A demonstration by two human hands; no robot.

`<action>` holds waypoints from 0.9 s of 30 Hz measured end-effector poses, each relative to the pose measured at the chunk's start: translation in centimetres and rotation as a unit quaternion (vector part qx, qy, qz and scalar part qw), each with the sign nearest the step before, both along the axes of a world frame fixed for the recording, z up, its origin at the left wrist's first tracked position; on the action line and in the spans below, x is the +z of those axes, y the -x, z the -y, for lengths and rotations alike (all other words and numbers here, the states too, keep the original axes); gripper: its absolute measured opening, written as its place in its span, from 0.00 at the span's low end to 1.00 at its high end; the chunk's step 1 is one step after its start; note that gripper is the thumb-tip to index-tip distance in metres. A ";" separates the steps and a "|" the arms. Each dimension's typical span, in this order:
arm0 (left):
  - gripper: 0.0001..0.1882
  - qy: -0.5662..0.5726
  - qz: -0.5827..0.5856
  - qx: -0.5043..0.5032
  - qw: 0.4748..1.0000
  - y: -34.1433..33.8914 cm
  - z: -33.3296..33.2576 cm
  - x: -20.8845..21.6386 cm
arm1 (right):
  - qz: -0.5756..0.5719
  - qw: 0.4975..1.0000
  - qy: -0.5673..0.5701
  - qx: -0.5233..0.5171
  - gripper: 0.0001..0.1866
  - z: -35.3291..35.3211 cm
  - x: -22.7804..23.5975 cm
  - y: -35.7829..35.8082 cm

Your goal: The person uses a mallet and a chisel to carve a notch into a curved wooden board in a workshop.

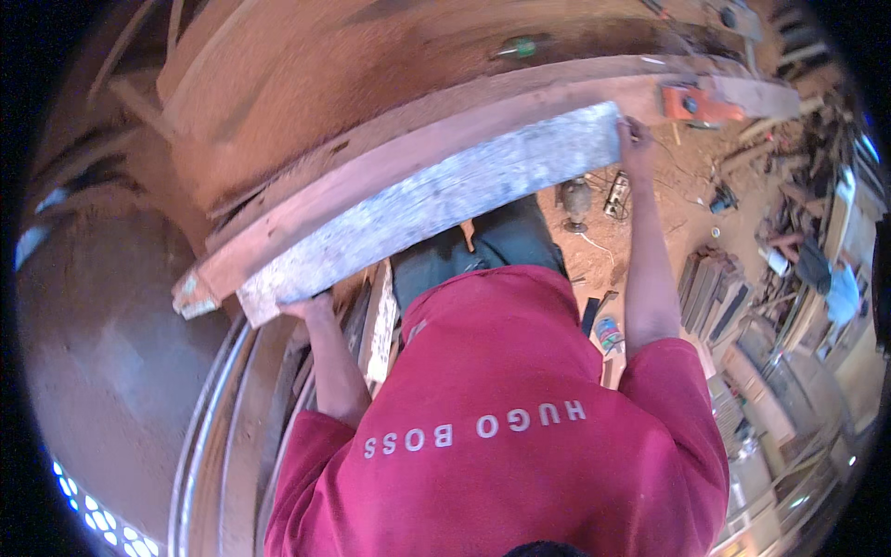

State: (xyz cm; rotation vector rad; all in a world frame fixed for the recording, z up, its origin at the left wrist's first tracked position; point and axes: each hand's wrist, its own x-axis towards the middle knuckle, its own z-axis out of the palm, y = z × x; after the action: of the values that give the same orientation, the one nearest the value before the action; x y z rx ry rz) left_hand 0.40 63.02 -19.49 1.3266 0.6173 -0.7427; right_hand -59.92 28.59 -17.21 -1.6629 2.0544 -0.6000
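Observation:
A long wooden board point(455, 200) with a rough, whitish-grey face spans the space before me, slanting up to the right. My left hand point(308, 305) grips its lower edge near the left end, with most of the fingers hidden by the wood. At the far right end, my right hand point(635, 139) is closed around the corner. Just beyond the board runs a long reddish timber beam point(520, 110). On the beam's right part sits an orange tool point(689, 104) with a black knob; its exact kind is unclear.
Stacked wood offcuts point(715, 292) lie on the floor at the right, beside a larger heap of scraps point(798, 223). A dusty rounded object point(576, 200) and cables are near my right forearm. Long curved lengths point(218, 408) stand at the lower left. A green bottle point(520, 46) lies beyond the beam.

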 end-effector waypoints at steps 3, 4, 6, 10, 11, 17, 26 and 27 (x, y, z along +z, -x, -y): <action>0.48 0.033 0.006 0.039 0.999 0.6 -0.2 -0.8 | -0.104 0.989 -0.100 0.018 0.28 0.9 -0.5 -0.4; 0.48 0.024 0.007 0.046 0.999 0.6 -0.4 -1.2 | -0.100 0.987 -0.129 0.011 0.30 1.0 -0.9 -0.9; 0.48 0.015 0.021 0.061 0.998 0.7 -0.7 -1.6 | -0.073 0.985 -0.143 -0.058 0.32 1.1 -1.7 -1.9; 0.48 -0.001 0.054 0.107 0.993 1.5 -0.4 -1.9 | -0.080 0.982 -0.146 -0.094 0.36 1.4 -3.0 -3.4; 0.48 0.004 0.050 0.124 0.991 1.8 -0.3 -1.9 | -0.085 0.984 -0.136 -0.076 0.36 1.5 -3.2 -3.6; 0.45 0.036 0.035 0.148 0.988 1.6 0.0 -1.1 | -0.061 0.980 -0.151 -0.110 0.38 1.5 -3.0 -3.7; 0.51 0.045 0.002 0.097 0.994 -3.1 3.2 -4.1 | -0.017 0.956 -0.196 -0.218 0.37 0.9 -2.1 -4.8; 0.51 0.048 -0.003 0.112 0.993 -3.3 3.1 -4.4 | -0.013 0.949 -0.203 -0.241 0.39 0.9 -2.0 -4.9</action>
State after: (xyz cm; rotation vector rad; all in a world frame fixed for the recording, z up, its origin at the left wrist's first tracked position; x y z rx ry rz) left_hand 3.69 59.93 -23.84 1.1449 0.7143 -0.5856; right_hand -54.98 27.70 -19.25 -0.9458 2.4168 -0.2672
